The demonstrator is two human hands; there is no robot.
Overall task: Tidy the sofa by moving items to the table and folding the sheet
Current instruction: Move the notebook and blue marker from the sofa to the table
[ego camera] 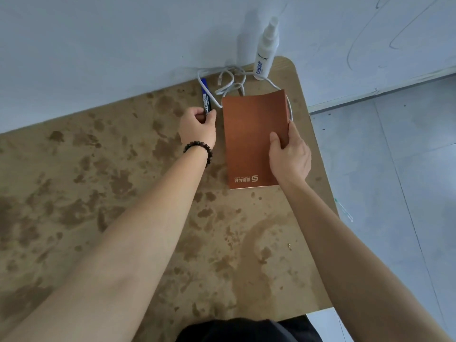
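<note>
On the stained desk, the left hand pinches a blue marker by its lower end, while the right hand grips the right edge of a brown notebook lying beside a white cable and a spray bottle.

A pale wall rises behind; grey floor tiles lie to the right.

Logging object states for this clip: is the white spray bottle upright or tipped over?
Upright. The spray bottle stands on its base at the table's far corner against the wall, nozzle up, casting a tall shadow beside it.
</note>
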